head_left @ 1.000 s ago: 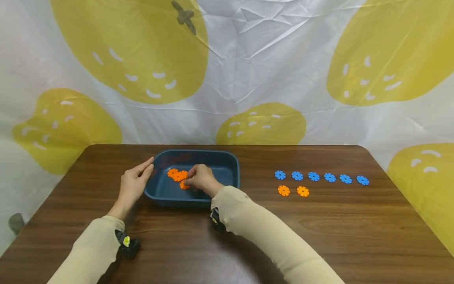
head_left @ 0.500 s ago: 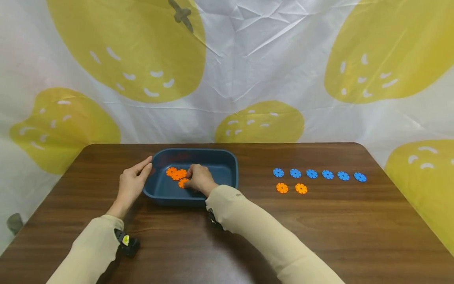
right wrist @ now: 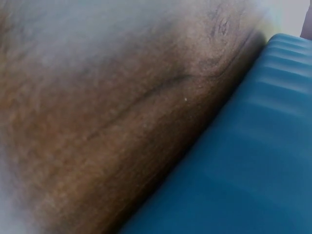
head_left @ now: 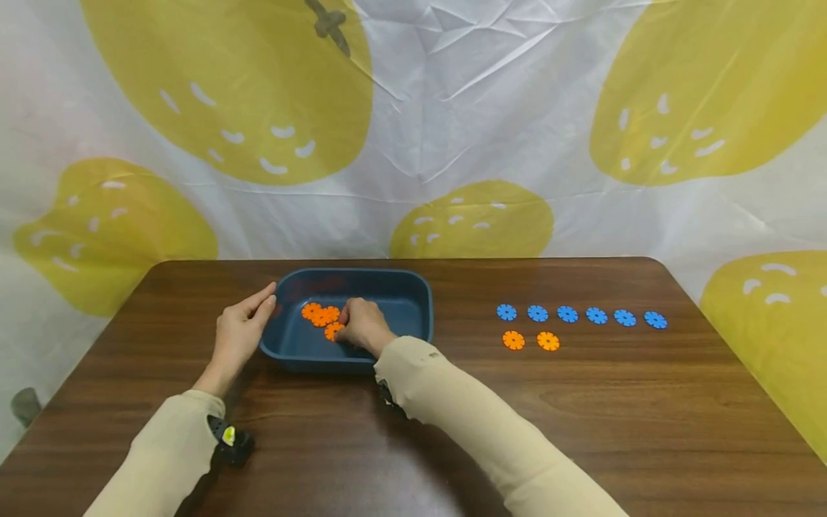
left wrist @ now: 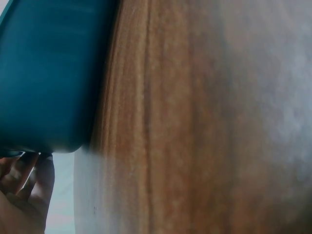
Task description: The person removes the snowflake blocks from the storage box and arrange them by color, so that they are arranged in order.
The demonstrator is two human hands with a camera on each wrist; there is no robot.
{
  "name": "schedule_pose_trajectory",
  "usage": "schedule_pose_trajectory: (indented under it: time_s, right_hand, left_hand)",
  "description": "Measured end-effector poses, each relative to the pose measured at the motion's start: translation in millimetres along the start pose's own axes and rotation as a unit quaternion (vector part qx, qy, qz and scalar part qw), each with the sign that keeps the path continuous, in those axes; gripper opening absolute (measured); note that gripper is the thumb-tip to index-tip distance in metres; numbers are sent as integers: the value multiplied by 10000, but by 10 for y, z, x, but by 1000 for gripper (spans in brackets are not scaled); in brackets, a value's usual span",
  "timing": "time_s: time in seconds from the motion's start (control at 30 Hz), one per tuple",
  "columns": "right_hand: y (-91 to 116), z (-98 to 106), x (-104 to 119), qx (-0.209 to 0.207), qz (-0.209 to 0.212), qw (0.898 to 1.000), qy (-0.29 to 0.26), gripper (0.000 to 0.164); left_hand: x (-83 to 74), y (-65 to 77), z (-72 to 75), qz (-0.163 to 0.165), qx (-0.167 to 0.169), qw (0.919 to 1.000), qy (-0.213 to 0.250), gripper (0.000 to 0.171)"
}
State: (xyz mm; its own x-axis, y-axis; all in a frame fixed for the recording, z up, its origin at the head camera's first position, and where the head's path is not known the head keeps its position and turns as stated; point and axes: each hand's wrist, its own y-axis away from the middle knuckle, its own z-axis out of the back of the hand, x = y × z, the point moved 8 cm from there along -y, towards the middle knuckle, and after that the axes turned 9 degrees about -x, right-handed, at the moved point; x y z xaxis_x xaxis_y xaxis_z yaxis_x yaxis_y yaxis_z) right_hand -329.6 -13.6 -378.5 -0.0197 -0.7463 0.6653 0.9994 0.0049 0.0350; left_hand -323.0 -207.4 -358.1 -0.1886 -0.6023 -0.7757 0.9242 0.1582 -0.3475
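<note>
A dark blue plastic basin [head_left: 349, 282] stands left of the middle of the table. My left hand [head_left: 240, 332] touches the basin's left rim with extended fingers; in the left wrist view, fingertips [left wrist: 45, 158] meet its outer wall. Inside the basin, my right hand [head_left: 366, 324] has its thumb and fingers bent at the edge of an orange notched disc [head_left: 333, 331], pinching it close over the bottom. Overlapping orange discs [head_left: 325, 316] lie just behind it. The right wrist view shows the basin's outer wall [right wrist: 243, 165], with the right hand itself out of sight.
On the wooden table [head_left: 614, 416], to the right of the basin, a row of several blue notched discs [head_left: 567, 314] lies flat. Two orange discs, one [head_left: 513, 340] left of the other [head_left: 548, 341], lie in front of that row. A lemon-patterned cloth [head_left: 439, 136] hangs behind the table.
My right hand has shifted slightly within the basin, and the orange disc at its fingertips shows more fully. The left hand stays at the rim. The head view has shifted a little.
</note>
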Motion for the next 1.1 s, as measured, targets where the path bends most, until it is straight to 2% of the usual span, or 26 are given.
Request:
schedule_pose_trajectory:
  time_s: [0.33,0.8,1.1]
  right_hand:
    - [-5,49,22,-267,349,9987,269,19]
    - [-3,106,36,-467,389,9979,209,16]
    - [2,114,11,-487,259,9984,-93,12]
  left_hand:
    - [-2,-3,15,-44,-127,9999,-37,39]
    - [-18,-20,25,-146,-202,9997,-27,38]
    - [-3,-10,4,-83,-79,9999,-98,40]
